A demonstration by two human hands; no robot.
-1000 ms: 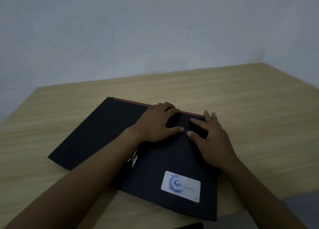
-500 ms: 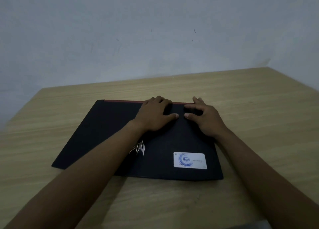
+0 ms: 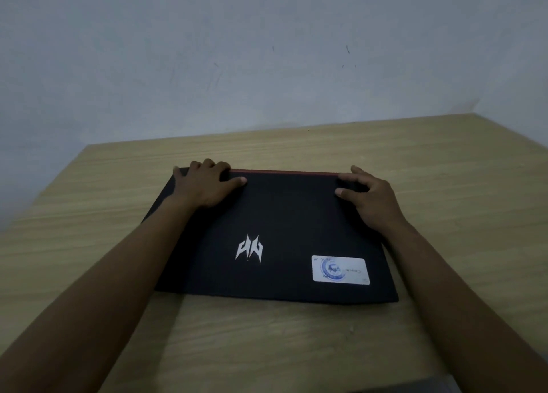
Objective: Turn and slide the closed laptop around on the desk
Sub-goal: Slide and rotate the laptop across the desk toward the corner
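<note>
A closed black laptop (image 3: 284, 223) lies flat on the wooden desk (image 3: 444, 185), roughly square to me, with a red strip along its far edge, a silver logo on the lid and a white sticker at the near right. My left hand (image 3: 204, 186) grips the far left corner, fingers curled over the far edge and thumb on the lid. At the far right corner my right hand (image 3: 373, 198) rests on the lid with fingers over the edge.
A plain pale wall (image 3: 267, 51) rises right behind the desk's far edge. The desk's left edge slants away at the left, and its far right corner sits near the wall. A dark strip shows at the bottom right.
The laptop has turned from a skewed angle to square with me. My hands, close together at the far edge's middle, have spread apart to the two far corners.
</note>
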